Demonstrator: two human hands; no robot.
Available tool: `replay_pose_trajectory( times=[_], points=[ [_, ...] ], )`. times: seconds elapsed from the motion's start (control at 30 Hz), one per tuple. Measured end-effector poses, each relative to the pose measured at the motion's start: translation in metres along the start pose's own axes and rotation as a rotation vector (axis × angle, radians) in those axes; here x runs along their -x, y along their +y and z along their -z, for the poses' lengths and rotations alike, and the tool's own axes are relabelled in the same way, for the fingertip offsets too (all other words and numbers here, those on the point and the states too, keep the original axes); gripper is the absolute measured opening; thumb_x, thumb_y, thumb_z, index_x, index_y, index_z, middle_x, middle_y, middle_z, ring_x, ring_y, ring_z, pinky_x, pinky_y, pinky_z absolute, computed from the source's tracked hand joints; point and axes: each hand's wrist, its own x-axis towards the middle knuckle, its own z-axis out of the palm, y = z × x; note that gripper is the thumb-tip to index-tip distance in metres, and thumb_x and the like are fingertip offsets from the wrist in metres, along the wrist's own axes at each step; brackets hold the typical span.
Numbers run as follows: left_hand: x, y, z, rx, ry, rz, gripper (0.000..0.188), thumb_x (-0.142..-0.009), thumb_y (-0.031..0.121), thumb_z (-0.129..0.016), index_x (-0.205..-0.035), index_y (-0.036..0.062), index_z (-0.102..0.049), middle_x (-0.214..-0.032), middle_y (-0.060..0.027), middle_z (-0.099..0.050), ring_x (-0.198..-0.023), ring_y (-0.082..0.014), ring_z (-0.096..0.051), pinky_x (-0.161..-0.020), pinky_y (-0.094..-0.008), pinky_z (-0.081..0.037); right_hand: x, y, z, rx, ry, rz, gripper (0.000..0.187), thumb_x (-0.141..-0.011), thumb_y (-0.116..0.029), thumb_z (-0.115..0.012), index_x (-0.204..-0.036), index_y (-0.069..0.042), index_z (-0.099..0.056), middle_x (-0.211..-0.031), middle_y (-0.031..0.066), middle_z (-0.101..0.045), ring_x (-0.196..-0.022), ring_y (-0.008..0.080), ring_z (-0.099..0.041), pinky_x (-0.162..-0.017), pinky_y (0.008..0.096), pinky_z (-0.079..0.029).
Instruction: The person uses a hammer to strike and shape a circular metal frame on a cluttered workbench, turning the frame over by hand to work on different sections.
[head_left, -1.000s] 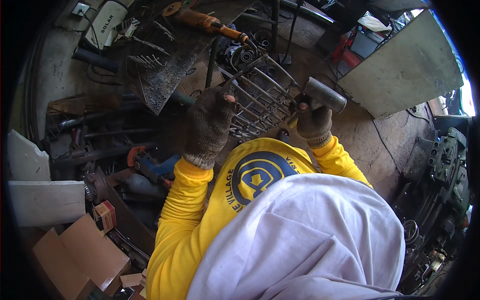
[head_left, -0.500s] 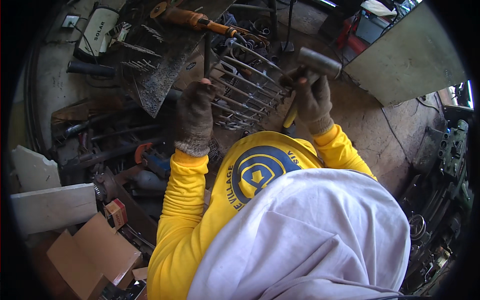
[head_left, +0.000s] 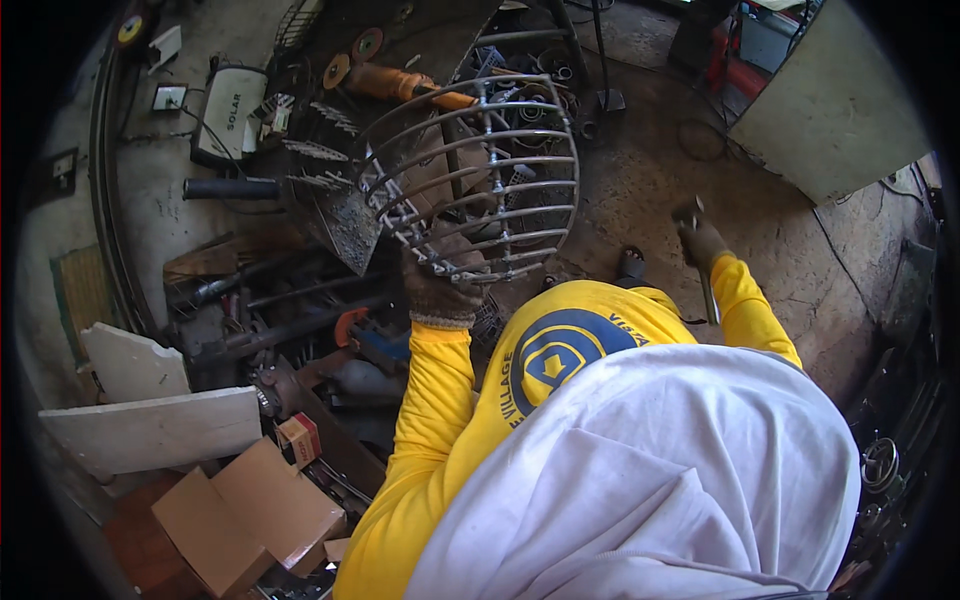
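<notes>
A rounded cage of welded metal rods (head_left: 530, 161) is held up over the work area. My left hand (head_left: 440, 288), in a brown work glove, closes round its lower edge. Off to the right and apart from the cage, my gloved right hand (head_left: 703, 243) grips a hammer (head_left: 711, 303). Its handle runs down beside my yellow sleeve, and its head is partly hidden by the hand and small in view.
Behind the cage, an orange angle grinder (head_left: 385, 82) lies on a dark metal table (head_left: 345, 225). Scrap metal and tools crowd the left, near an open cardboard box (head_left: 270, 500) and white boards (head_left: 150, 430). A large pale panel (head_left: 840, 100) leans at the right.
The cage has been lifted and turned so its bars face upward. My right hand has moved away from it, to the right and lower, with the hammer. The view has shifted slightly.
</notes>
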Motion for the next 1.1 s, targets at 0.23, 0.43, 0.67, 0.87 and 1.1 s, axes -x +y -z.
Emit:
replay_pose_trajectory(
  times=[0.23,0.43,0.67,0.87,1.1],
  points=[
    [-0.013,0.005,0.01,-0.002,-0.136,0.056,0.027,-0.09,0.039,-0.051,-0.079,0.016,-0.06,-0.078,0.0,-0.063,-0.075,-0.0162,-0.06,-0.071,-0.0377,-0.051,0.001,0.214,0.031,0.353,-0.112,-0.458,0.039,-0.089,-0.034,-0.06,-0.113,-0.004,-0.057,-0.083,0.0115,-0.063,-0.069,0.0221,-0.06,-0.062,0.0375,-0.05],
    [-0.028,0.001,0.012,-0.04,-0.027,0.001,0.03,-0.091,0.039,-0.049,-0.076,0.016,-0.059,-0.076,0.0004,-0.061,-0.072,-0.0161,-0.059,-0.07,-0.037,-0.051,-0.003,0.269,0.04,0.332,-0.137,-0.534,0.041,-0.087,-0.037,-0.06,-0.11,-0.004,-0.062,-0.089,0.0152,-0.066,-0.072,0.0253,-0.06,-0.064,0.0406,-0.049],
    [-0.051,-0.016,-0.024,-0.771,0.452,-0.296,0.035,-0.092,0.042,-0.046,-0.071,0.0162,-0.056,-0.07,0.0011,-0.058,-0.067,-0.0159,-0.058,-0.07,-0.0368,-0.051,-0.067,0.213,0.026,0.389,0.077,-0.007,0.041,-0.086,-0.034,-0.06,-0.114,-0.004,-0.06,-0.086,0.0171,-0.066,-0.07,0.0276,-0.062,-0.06,0.0423,-0.049],
    [-0.068,-0.033,-0.043,-0.441,0.659,-0.401,0.043,-0.093,0.043,-0.038,-0.079,0.0143,-0.066,-0.075,-0.0019,-0.068,-0.073,-0.0238,-0.067,-0.079,-0.0497,-0.052,-0.037,0.081,0.028,0.203,0.037,-0.11,0.034,-0.085,-0.029,-0.062,-0.11,-0.005,-0.059,-0.077,0.0109,-0.063,-0.059,0.0241,-0.061,-0.053,0.0409,-0.049],
    [-0.077,-0.035,-0.057,-0.451,0.672,-0.416,0.043,-0.093,0.042,-0.038,-0.083,0.0123,-0.067,-0.079,-0.0046,-0.069,-0.072,-0.0238,-0.067,-0.083,-0.0511,-0.052,-0.051,0.174,0.02,0.218,0.081,-0.051,0.029,-0.082,-0.023,-0.066,-0.105,-0.005,-0.062,-0.078,0.0112,-0.064,-0.059,0.0214,-0.059,-0.052,0.0406,-0.047]
  ],
)
